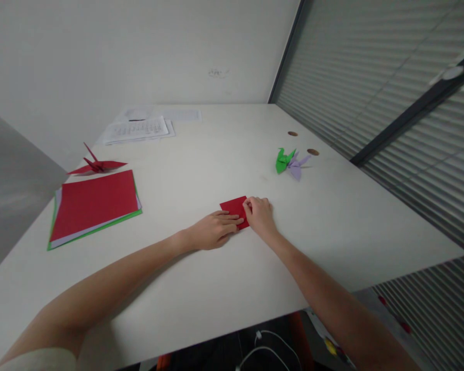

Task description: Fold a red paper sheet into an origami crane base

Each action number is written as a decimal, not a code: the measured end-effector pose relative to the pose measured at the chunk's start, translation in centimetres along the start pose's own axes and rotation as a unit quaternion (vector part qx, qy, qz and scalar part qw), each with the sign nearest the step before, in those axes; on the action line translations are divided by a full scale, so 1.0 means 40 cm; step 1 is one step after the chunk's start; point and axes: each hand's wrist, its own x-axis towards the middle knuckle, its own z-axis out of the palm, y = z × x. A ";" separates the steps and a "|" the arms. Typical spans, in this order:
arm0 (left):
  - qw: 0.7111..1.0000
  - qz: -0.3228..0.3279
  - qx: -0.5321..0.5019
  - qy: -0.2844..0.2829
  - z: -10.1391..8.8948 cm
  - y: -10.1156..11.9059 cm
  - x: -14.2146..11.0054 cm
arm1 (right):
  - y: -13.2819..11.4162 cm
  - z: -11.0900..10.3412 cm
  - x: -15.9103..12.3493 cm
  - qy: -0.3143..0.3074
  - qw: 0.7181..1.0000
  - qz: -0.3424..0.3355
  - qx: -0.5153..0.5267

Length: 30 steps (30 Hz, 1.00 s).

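Note:
A small folded piece of red paper [234,206] lies on the white table in front of me. My left hand [216,229] rests flat on its lower left part, fingers stretched out across it. At the paper's right edge, the thumb and index finger of my right hand [260,214] are pinched together. The other fingers of that hand are curled, and they hide the right corner of the paper.
On the left lies a stack of red, lilac and green paper sheets [98,203], with a red paper crane [96,165] behind it. Green [283,161] and lilac [296,167] cranes stand at the right. Written sheets [139,129] lie at the back; blinds [390,77] border the right side.

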 end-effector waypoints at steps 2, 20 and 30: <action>1.000 0.003 -0.001 0.003 -0.001 0.001 0.001 | -0.002 -0.002 0.000 -0.003 1.000 0.001 -0.009; 0.999 -0.042 0.012 0.003 -0.003 0.009 0.007 | -0.002 0.000 -0.001 0.000 0.999 -0.013 -0.040; 1.000 -0.027 -0.002 0.006 -0.009 0.020 0.018 | -0.011 -0.008 -0.008 0.012 0.994 -0.032 -0.103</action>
